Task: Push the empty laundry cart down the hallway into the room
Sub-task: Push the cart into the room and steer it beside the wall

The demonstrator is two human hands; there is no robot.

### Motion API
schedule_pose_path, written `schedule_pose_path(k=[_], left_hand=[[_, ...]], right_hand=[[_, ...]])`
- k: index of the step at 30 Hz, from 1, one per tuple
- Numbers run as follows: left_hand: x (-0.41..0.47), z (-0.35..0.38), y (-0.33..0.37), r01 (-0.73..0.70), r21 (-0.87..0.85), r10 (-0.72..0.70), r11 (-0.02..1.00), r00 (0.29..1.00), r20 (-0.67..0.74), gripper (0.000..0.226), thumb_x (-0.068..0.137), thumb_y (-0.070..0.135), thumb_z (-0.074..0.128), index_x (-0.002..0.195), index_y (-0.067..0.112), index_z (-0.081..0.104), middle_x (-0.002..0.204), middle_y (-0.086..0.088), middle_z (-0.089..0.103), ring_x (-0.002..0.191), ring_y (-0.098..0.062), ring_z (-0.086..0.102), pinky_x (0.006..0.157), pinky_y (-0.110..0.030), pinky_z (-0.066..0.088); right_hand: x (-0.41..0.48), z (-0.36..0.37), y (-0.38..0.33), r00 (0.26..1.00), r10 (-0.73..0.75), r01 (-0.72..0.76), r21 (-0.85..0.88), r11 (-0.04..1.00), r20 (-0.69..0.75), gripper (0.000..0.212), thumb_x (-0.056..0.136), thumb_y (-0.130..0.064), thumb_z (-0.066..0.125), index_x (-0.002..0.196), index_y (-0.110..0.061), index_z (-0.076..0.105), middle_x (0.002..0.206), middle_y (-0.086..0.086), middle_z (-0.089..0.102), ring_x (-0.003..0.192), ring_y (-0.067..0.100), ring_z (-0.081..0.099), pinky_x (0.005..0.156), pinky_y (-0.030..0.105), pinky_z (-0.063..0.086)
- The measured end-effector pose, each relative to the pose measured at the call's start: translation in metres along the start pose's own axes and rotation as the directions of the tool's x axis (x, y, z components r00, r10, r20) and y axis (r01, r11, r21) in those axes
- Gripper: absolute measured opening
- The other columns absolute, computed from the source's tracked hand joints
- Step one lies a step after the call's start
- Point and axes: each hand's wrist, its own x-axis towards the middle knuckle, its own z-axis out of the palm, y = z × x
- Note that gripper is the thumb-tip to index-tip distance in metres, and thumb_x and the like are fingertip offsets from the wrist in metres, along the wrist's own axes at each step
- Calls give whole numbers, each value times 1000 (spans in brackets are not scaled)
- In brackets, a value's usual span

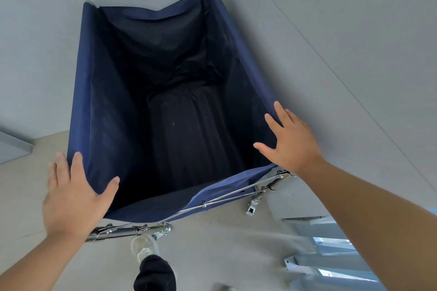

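The laundry cart point(94, 101) is a deep navy fabric bag on a chrome folding frame point(236, 194), and it fills the middle of the head view. Its dark inside holds nothing. My left hand point(73, 194) lies over the near left corner of the bag's rim, thumb inside and fingers outside. My right hand point(288, 142) rests with spread fingers on the right rim near its near corner. The cart's far end stands close to a grey wall corner.
Grey walls point(343, 42) close in ahead and along the right. The floor point(212, 243) is pale beige. My shoe and dark trouser leg point(151, 264) sit just behind the cart. A metal railing with glass panels point(331, 264) stands at lower right. A grey ledge point(14, 146) juts in at left.
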Motion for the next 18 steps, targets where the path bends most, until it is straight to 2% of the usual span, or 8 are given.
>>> schedule_pose_path(k=[18], left_hand=[[-3,-8,1,-44,16,43,999,998,51,96,78,55,72,151,9,27,161,-18,24,150,-38,21,88,-64,51]], right_hand=[[-2,0,-5,1000,14,-14,68,998,3,92,83,-80,28,157,-26,26,170,-3,0,153,27,16,119,47,29]])
